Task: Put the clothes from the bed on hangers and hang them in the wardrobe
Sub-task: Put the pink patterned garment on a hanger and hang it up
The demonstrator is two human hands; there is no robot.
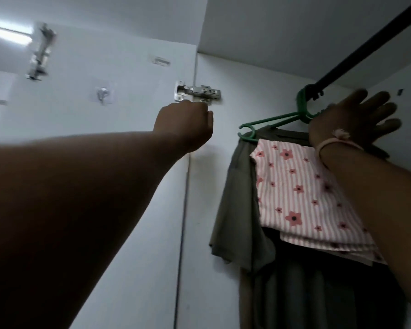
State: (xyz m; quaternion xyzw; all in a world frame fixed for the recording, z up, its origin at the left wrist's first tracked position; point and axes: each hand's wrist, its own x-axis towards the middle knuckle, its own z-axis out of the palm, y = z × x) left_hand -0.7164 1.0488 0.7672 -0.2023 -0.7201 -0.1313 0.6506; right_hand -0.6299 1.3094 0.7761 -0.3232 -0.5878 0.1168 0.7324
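I look up into the wardrobe. Green hangers (271, 121) hook over the black rail (365, 43) at the left end. An olive T-shirt (237, 198) hangs from them, with a pink striped flowered garment (299, 186) beside it and darker cloth (318, 293) below. My right hand (356, 119), a pink band on its wrist, is open with fingers spread, right by the hanger necks. My left hand (185, 124) reaches to the metal door hinge (203, 92), its fingers curled at the hinge; the fingertips are hidden.
The white wardrobe door (81, 162) stands open on the left with a small stick-on hook (103, 95) and a second hinge (39, 55) higher up. The wardrobe's top panel (294, 32) is just above the rail.
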